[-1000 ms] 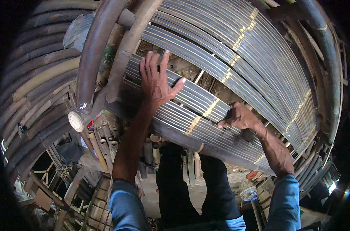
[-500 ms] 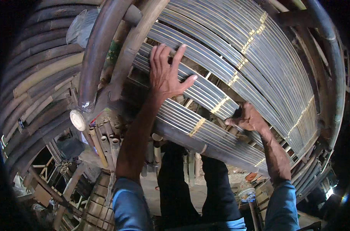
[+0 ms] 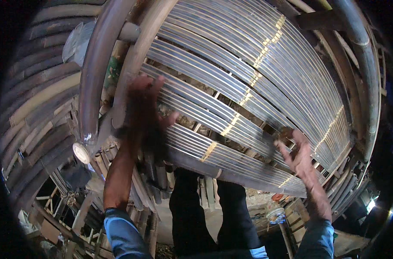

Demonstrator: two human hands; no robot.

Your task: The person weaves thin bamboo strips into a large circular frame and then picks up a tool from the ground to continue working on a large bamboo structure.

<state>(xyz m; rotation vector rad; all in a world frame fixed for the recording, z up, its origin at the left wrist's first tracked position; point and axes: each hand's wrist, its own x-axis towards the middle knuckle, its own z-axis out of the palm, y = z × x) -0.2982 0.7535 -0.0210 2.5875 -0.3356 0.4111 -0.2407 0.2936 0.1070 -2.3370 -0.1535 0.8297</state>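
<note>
Dark bamboo slats [image 3: 231, 82] with pale edges lie side by side in a broad curved panel, crossed by yellowish bands. Two narrower groups of slats lie nearer me, with gaps between them: a middle group [image 3: 196, 103] and a near group [image 3: 190, 140]. My left hand [image 3: 146, 103] is by the left ends of these groups, smeared by motion, its fingers and thumb apart and nothing visible in it. Over the right part of the near groups, my right hand [image 3: 299, 155] has its fingers spread and holds nothing that I can see. Whether its fingertips touch the slats is unclear.
Thick bamboo poles [image 3: 102, 64] frame the panel on the left, and another pole [image 3: 367, 86] curves along its right. Stacked bamboo [image 3: 36, 103] fills the far left. A clear plastic bag [image 3: 77, 43] hangs there. A plastic tub [image 3: 276, 215] sits low on the right.
My left hand has moved left and down, off the middle of the slats toward their left ends. My right hand has shifted slightly right and down, its fingers spreading. The whole view has shifted somewhat.
</note>
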